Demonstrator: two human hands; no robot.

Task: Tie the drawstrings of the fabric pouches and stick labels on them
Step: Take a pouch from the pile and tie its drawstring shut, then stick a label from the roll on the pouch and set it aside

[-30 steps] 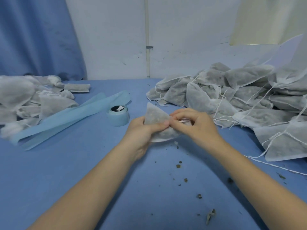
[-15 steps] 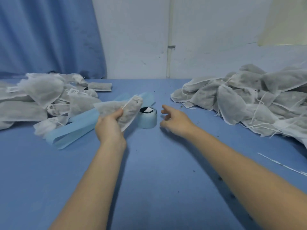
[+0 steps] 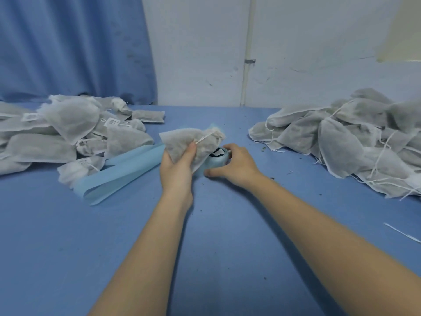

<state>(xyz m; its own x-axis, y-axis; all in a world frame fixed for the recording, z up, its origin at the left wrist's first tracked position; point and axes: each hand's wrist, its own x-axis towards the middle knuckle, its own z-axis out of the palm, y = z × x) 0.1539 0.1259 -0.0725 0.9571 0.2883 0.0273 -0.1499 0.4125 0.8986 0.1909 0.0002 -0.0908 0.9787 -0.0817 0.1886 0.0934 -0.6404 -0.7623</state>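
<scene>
The left hand (image 3: 176,166) grips a tied pouch (image 3: 189,142), thumb pressed on its front, holding it up just above the label roll (image 3: 216,158). The right hand (image 3: 232,165) curls round that roll on the blue table (image 3: 216,236). Labelled pouches (image 3: 68,133) lie piled left, the unlabelled heap (image 3: 353,137) right.

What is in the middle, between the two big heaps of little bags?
In the head view, between the left heap and the right heap sit both hands, left and right, a pouch, the label roll and blue strip.
</scene>
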